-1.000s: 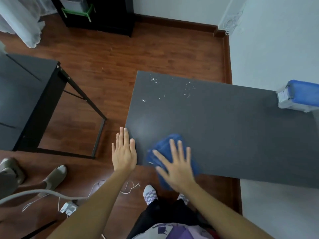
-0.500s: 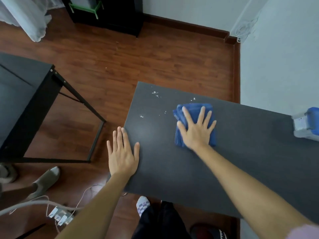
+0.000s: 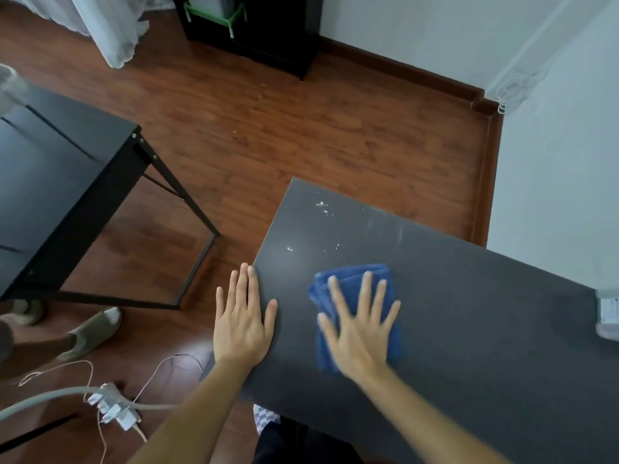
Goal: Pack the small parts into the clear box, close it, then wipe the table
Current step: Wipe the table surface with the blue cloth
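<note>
Both my hands are flat on the dark table [image 3: 469, 329]. My right hand [image 3: 363, 329] presses down on the blue cloth [image 3: 355, 279] with all fingers spread and straight, so it is not clenched around the cloth, only lying on top of it; the cloth is folded and shows beyond my fingertips and at both sides of my palm. This hand and the cloth look blurred. My left hand [image 3: 243, 321] is also spread out and holds nothing; it rests at the left edge of the table, with the thumb on the surface and the other fingers partly over the edge. The two hands are near each other but do not touch. Farther from me on the table, beyond the cloth, I see some small white specks [image 3: 323, 207] and a pale smear. The clear box [image 3: 608, 313] stands at the far right of the table, cut by the picture's border, so I cannot tell if its lid is closed. On the wooden floor [image 3: 301, 135] to the left lies a power strip [image 3: 115, 408] with cables, and a second black table [image 3: 50, 182] stands there.
</note>
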### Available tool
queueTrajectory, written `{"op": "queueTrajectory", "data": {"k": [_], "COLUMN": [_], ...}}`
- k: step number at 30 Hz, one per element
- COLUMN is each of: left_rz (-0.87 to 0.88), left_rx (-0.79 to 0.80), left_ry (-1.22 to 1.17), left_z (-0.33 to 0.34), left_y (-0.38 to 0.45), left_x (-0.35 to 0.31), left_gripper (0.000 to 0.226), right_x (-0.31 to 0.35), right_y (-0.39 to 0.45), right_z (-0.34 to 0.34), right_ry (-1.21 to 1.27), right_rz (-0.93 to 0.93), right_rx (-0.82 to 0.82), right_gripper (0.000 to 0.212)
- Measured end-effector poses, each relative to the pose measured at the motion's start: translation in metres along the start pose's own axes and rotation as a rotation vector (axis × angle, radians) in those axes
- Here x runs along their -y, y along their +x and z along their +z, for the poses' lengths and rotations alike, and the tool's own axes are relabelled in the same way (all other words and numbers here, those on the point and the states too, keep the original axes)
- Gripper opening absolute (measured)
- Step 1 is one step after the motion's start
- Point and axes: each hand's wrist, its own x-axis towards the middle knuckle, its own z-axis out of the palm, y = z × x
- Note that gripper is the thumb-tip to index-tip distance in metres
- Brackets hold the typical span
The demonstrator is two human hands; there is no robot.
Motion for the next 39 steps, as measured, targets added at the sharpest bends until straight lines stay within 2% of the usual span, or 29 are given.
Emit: {"op": "queueTrajectory", "data": {"k": [2, 5, 8, 10, 14, 18, 22, 25, 30, 39], "left_rz": [-0.001, 0.001, 0.000, 0.005, 0.004, 0.000, 0.002, -0.005, 0.006, 0.011], "left_rx": [0.006, 0.002, -0.001, 0.002, 0.014, 0.023, 0.026, 0.019, 0.019, 0.021], "left_ry": [-0.003, -0.004, -0.002, -0.003, -0.019, -0.021, -0.022, -0.028, -0.022, -0.008], "left_z": [-0.001, -0.001, 0.000, 0.000, -0.002, -0.003, -0.002, -0.002, -0.002, -0.001], "left_y": [0.000, 0.000, -0.001, -0.001, -0.001, -0.001, 0.000, -0.001, -0.002, -0.001], "left_x": [0.000, -0.001, -0.001, 0.000, 0.000, -0.001, -0.001, -0.001, 0.000, 0.001], "left_gripper": [0.071, 0.070, 0.070, 0.070, 0.070, 0.070, 0.071, 0.071, 0.070, 0.071], "right_x": [0.028, 0.062, 0.067, 0.049, 0.004, 0.031, 0.107, 0.122, 0.065, -0.155], "right_y": [0.016, 0.104, 0.194, 0.220, 0.164, 0.082, 0.127, 0.197, 0.224, 0.161], "right_z": [0.003, -0.007, -0.024, -0.032, -0.030, -0.013, -0.013, -0.024, -0.035, -0.057], "right_ry": [0.028, 0.068, 0.091, 0.076, 0.060, 0.012, 0.025, 0.080, 0.104, 0.051], "right_rz": [-0.089, -0.139, -0.039, 0.048, 0.180, 0.032, -0.189, -0.132, 0.062, 0.509], "right_rx": [0.026, -0.008, 0.042, 0.048, -0.008, 0.030, 0.042, 0.063, 0.009, -0.031], "right_gripper": [0.064, 0.063, 0.062, 0.063, 0.067, 0.070, 0.065, 0.059, 0.057, 0.060]}}
